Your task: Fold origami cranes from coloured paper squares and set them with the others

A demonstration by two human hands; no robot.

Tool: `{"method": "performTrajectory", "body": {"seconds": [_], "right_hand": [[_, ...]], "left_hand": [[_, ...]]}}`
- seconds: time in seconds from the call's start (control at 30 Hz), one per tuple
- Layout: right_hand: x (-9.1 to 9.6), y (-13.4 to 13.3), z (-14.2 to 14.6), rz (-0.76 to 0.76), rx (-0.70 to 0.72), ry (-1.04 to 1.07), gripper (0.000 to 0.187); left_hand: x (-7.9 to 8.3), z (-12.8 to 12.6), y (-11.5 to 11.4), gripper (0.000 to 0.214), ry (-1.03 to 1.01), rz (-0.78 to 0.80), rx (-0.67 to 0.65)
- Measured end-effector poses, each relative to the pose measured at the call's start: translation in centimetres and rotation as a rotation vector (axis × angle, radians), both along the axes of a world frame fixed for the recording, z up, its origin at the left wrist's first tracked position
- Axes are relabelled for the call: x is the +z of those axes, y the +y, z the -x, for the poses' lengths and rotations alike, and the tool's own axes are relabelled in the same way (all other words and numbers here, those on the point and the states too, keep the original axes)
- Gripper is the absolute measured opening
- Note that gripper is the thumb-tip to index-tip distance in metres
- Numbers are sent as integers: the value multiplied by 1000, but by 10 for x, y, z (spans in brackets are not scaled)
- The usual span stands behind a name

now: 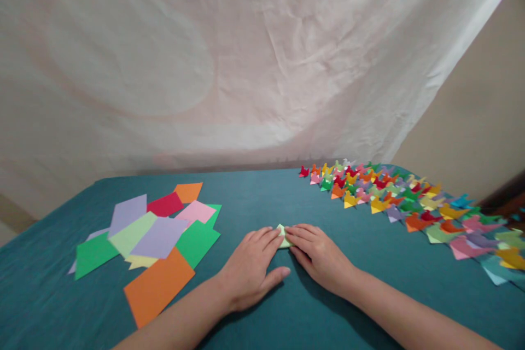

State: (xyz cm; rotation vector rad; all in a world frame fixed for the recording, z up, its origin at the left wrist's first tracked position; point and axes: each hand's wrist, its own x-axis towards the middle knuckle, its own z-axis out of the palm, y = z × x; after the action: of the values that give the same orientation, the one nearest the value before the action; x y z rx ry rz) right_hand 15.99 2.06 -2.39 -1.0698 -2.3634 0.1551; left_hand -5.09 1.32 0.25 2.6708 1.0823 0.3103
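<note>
A small piece of folded pale green paper [284, 243] lies on the teal tablecloth, with a pointed tip at its far side. My left hand [256, 265] rests its fingertips flat on the paper's left part, its thumb stretched away to the right over the cloth. From the other side, my right hand [318, 254] presses on the paper's right part, fingers together and curved, with the thumb tucked close at the near edge. Fingers of both hands cover much of the folded shape.
To the left, loose paper sheets [159, 238] in several colours overlap in a spread pile. Rows of small folded paper birds [379, 205] stand along the right side of the teal tablecloth [254, 197]. A pale hanging cloth [246, 65] rises behind the table.
</note>
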Motion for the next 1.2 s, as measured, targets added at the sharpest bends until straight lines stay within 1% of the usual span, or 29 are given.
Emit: {"method": "performTrajectory", "body": {"seconds": [0.57, 0.97, 1.2], "right_hand": [[0, 0, 0, 13, -3, -6, 37], [-1, 1, 0, -8, 4, -9, 36], [1, 1, 2, -46, 0, -33, 33]], "left_hand": [[-2, 0, 0, 58, 17, -23, 16], [-1, -1, 0, 57, 19, -35, 23], [-3, 0, 4, 52, -19, -67, 12]]}}
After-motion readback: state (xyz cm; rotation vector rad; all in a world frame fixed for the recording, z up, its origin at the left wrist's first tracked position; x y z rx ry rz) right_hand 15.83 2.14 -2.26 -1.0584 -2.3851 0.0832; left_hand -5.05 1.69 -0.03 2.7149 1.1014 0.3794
